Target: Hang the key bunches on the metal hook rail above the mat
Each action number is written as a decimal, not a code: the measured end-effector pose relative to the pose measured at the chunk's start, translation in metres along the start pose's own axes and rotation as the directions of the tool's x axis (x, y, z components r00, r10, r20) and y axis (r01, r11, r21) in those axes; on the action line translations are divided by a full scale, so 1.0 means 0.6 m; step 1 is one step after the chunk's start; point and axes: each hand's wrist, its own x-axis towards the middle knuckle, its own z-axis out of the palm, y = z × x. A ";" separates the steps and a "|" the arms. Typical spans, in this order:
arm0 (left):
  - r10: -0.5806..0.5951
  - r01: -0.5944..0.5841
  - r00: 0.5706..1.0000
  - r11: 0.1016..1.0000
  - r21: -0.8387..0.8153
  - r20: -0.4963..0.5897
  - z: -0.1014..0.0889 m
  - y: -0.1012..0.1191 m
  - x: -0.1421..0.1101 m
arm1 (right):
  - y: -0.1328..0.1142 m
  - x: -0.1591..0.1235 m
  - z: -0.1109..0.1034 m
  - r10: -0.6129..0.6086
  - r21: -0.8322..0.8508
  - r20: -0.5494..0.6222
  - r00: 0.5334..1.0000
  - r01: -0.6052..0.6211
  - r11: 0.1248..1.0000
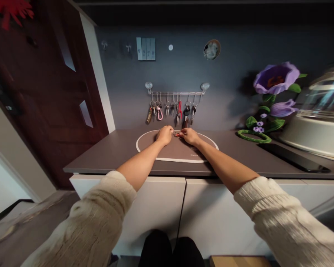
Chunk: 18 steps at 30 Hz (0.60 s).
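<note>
Over a brown oval mat [183,161] with a white rim, my two hands work close together. My right hand [191,136] pinches a small red-and-metal piece [178,135], whose exact kind is too small to tell. To its left, my left hand [165,135] is closed with the knuckles up; whatever its fingers hold is hidden. Just above both hands, a clear key rack [176,93] is fixed to the wall. Several bunches of keys hang from it, among them a pink loop [159,113] and a red strap [179,109].
The dark countertop [100,152] runs above white cabinet doors [156,200]. At the right stand a purple fabric flower [277,79], a black phone-like slab [297,157] and a white appliance with a clear top [311,133]. A dark red door [58,111] is at the left.
</note>
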 end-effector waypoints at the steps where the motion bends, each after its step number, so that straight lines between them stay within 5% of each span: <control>1: -0.004 0.004 1.000 1.000 0.008 0.011 0.000 0.000 -0.001 | 0.001 0.002 0.003 -0.012 -0.016 0.022 1.000 0.012 1.000; 7: -0.046 0.044 0.998 0.998 0.036 0.052 0.001 0.001 -0.002 | 0.007 0.009 0.008 -0.018 -0.090 0.095 0.995 0.026 0.996; 13: -0.031 0.027 0.997 0.999 0.047 0.077 0.004 -0.005 0.001 | 0.013 0.009 0.007 0.066 0.144 0.194 0.979 -0.095 0.985; 18: 0.042 -0.047 0.992 0.998 0.043 0.121 0.009 -0.013 0.003 | 0.006 0.004 0.007 0.043 0.202 0.186 0.982 -0.081 0.976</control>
